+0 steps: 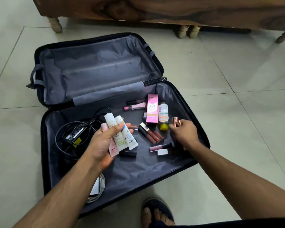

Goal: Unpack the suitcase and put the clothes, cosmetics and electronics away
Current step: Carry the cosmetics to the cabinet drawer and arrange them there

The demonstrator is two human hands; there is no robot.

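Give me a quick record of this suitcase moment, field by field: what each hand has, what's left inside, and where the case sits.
left hand: grips three cosmetic tubes
right hand: pinches a small rose-gold item
suitcase: open flat on the tiled floor
far half: shows only its grey lining
near half, left: black power adapter with coiled cable
near half, right: pink BB cream box, yellow-capped bottle, lip glosses
near edge: white cable
clothes: none visible

Open grey-lined suitcase [82, 66] on floor, cosmetics [152, 111] and charger [74, 134] inside.
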